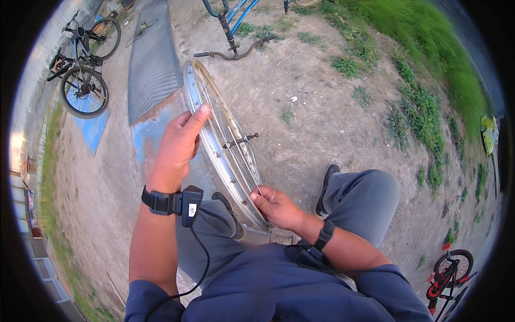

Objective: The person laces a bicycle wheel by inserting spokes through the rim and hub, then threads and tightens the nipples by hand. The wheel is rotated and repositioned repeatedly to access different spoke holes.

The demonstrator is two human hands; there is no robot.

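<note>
On bare dirt ground [311, 118], a spoked bicycle wheel [215, 149], with no tyre seen on it, is held tilted in front of the person, between the two hands. It is seen nearly edge-on: its long axis in view runs from the upper left, by a ribbed grey mat [155, 70], to the lower right, between the person's legs. Whether its lower edge touches anything underneath cannot be determined. The left hand [179, 137] grips the upper left stretch of the rim, thumb laid along the outer face, remaining fingers largely hidden behind. The right hand [280, 208] is at the lower end, on the inner, spoked side, thumb and forefinger pinching at the wheel; whether they close on a spoke end or on the rim edge cannot be told. The hub axle [232, 144] lies between the hands, right of the left thumb and up-left of the right fingers, pointing across the wheel. Governing relation, in this assessment: one thin spoke [258, 184] runs from the hub down to the right fingertips, so the right hand is nearer its rim end.
</note>
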